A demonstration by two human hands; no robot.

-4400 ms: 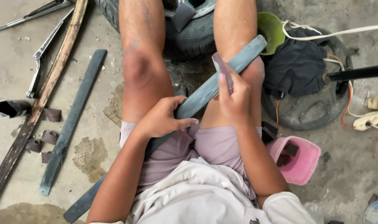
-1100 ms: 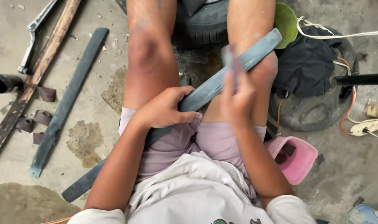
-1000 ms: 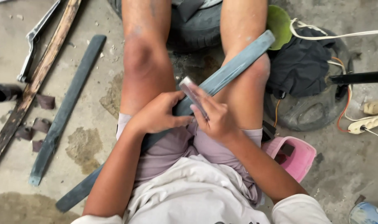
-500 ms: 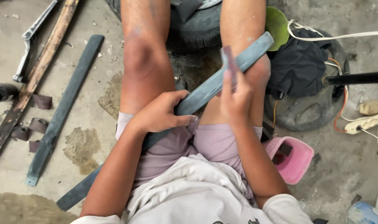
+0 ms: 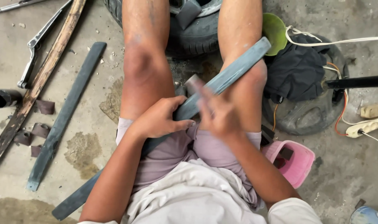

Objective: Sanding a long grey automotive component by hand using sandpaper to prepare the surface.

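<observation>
- left hand (image 5: pixel 162 120) still clamped on the long grey bar (image 5: pixel 222 85) lying across the thighs
- right hand (image 5: pixel 216 114) – blurred, gripping a small block (image 5: pixel 193 81) – has slid down the bar since before

no packages, labels, signs or screens

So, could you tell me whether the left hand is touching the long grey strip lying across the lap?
Touching. In the head view the left hand presses its fingers over the grey strip, with no gap visible.
</observation>
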